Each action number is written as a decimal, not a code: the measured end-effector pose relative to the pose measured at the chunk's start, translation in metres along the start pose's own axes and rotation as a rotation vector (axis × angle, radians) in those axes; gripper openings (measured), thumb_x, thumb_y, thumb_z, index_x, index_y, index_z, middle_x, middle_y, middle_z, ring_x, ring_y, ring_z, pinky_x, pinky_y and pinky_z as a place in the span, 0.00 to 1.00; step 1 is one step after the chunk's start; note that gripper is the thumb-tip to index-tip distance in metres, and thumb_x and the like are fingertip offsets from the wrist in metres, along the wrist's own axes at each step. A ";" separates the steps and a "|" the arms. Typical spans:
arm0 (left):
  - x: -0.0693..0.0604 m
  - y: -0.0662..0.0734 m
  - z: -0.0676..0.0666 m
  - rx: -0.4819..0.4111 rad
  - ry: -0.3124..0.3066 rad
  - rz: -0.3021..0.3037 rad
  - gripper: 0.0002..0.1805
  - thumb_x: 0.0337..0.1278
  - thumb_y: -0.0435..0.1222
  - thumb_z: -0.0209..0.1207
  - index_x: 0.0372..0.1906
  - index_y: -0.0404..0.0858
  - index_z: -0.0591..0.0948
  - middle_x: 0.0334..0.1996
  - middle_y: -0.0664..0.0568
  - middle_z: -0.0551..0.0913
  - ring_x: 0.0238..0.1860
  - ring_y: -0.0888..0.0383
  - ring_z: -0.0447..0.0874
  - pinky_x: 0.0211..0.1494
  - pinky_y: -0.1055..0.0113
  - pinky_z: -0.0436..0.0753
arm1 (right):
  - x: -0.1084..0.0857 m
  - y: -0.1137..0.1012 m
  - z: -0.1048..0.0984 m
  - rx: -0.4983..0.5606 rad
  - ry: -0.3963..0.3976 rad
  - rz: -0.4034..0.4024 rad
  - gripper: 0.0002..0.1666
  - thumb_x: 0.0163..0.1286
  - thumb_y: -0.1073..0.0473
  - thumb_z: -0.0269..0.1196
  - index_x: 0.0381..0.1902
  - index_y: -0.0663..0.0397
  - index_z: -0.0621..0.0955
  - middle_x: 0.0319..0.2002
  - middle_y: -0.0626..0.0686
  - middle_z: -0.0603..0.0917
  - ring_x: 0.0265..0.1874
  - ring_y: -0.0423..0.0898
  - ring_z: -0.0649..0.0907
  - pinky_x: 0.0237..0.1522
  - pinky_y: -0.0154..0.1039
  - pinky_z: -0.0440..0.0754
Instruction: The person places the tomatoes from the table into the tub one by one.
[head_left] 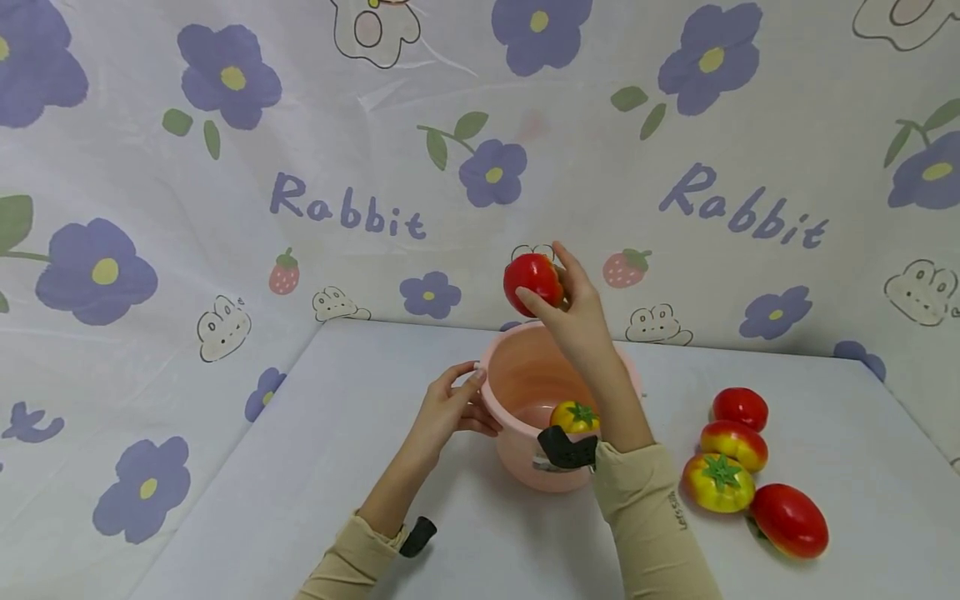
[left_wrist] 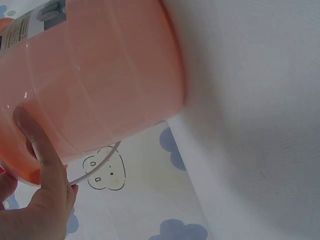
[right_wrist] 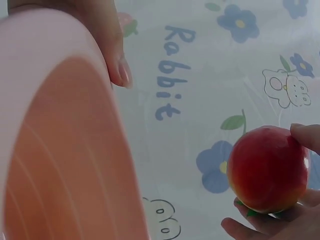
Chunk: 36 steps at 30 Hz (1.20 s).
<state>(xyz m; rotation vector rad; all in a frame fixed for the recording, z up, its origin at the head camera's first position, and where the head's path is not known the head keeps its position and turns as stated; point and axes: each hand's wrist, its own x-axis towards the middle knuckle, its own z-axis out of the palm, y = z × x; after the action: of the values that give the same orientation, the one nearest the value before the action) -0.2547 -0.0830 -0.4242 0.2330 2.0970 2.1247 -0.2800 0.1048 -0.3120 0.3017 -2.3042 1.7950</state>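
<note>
White table [head_left: 360,400], red tomato [head_left: 531,282] in right hand [head_left: 577,310].

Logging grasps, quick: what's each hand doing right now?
Left hand: holding the pink bucket at its rim.
Right hand: holding a red fruit.

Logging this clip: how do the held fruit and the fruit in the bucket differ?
The held fruit shows mostly red; the bucket fruit, mostly yellow. The right hand grips the held fruit outside the bucket; the bucket fruit lies inside, leaves up. Both show green leaves.
</note>
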 end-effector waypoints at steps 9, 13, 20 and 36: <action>0.000 -0.002 0.000 0.014 0.012 -0.003 0.32 0.68 0.52 0.54 0.70 0.42 0.64 0.30 0.46 0.87 0.27 0.53 0.90 0.39 0.56 0.89 | -0.002 0.001 0.000 -0.013 -0.024 -0.069 0.46 0.70 0.54 0.62 0.78 0.42 0.52 0.73 0.53 0.66 0.72 0.51 0.69 0.73 0.52 0.67; 0.000 -0.002 0.001 0.026 0.022 -0.003 0.33 0.67 0.53 0.54 0.70 0.42 0.64 0.31 0.43 0.88 0.28 0.51 0.90 0.38 0.58 0.89 | -0.003 0.001 0.000 -0.011 -0.024 -0.080 0.45 0.70 0.54 0.62 0.78 0.43 0.52 0.73 0.54 0.67 0.72 0.51 0.68 0.74 0.52 0.65; 0.000 -0.003 0.001 0.037 0.022 0.004 0.32 0.67 0.53 0.54 0.69 0.43 0.65 0.35 0.40 0.88 0.29 0.50 0.91 0.39 0.58 0.89 | -0.004 -0.001 -0.002 -0.026 -0.011 -0.072 0.45 0.70 0.52 0.62 0.77 0.43 0.53 0.73 0.53 0.67 0.72 0.50 0.68 0.74 0.51 0.66; 0.003 -0.004 0.004 0.033 0.028 0.007 0.33 0.66 0.54 0.55 0.70 0.43 0.65 0.35 0.41 0.88 0.29 0.51 0.90 0.40 0.57 0.89 | -0.011 0.007 -0.030 -0.070 0.005 -0.064 0.46 0.71 0.52 0.61 0.78 0.40 0.50 0.74 0.52 0.66 0.73 0.51 0.66 0.75 0.53 0.63</action>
<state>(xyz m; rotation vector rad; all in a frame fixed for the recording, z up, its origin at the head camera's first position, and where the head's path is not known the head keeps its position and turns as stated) -0.2565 -0.0789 -0.4279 0.2159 2.1508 2.1103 -0.2706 0.1356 -0.3143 0.3550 -2.3204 1.6793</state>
